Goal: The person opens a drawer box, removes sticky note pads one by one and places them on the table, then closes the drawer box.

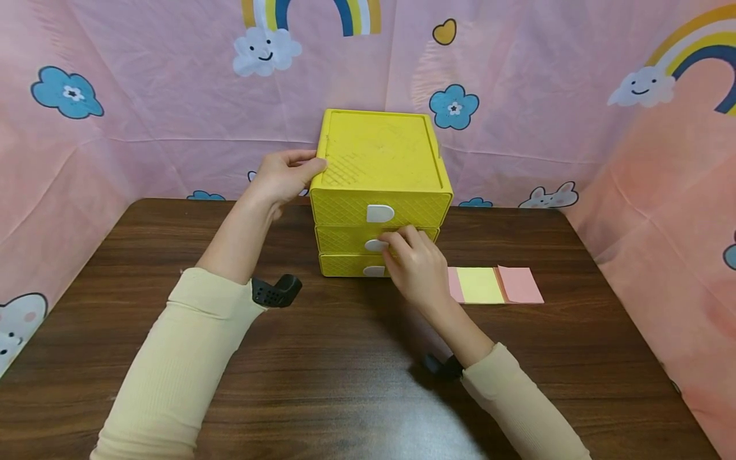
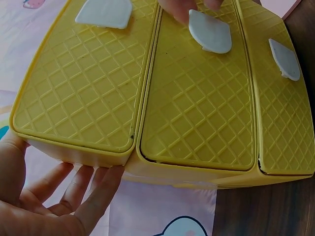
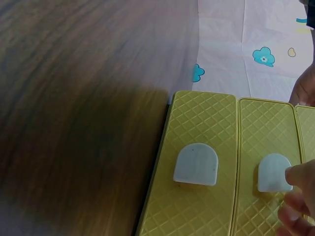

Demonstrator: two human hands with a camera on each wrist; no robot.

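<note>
A yellow three-drawer box [image 1: 376, 150] stands toward the back of the table, a white tab handle on each drawer. My left hand [image 1: 284, 179] rests at its upper left edge, thumb on top; in the left wrist view, the left hand's fingers [image 2: 74, 189] lie fairly straight against the side wall. At the middle drawer, my right hand [image 1: 416, 262] pinches the white handle [image 3: 272, 173], with the thumb at the tab's edge in the right wrist view. The top drawer's handle [image 1: 380, 213] and bottom drawer's handle [image 3: 197, 164] are untouched. All drawers look closed.
Pink and yellow sticky notes [image 1: 482, 285] lie in a row on the dark wooden table [image 1: 322, 364], right of the box and partly behind the right hand. A pink patterned cloth [image 1: 190, 96] hangs close behind the box and along both sides.
</note>
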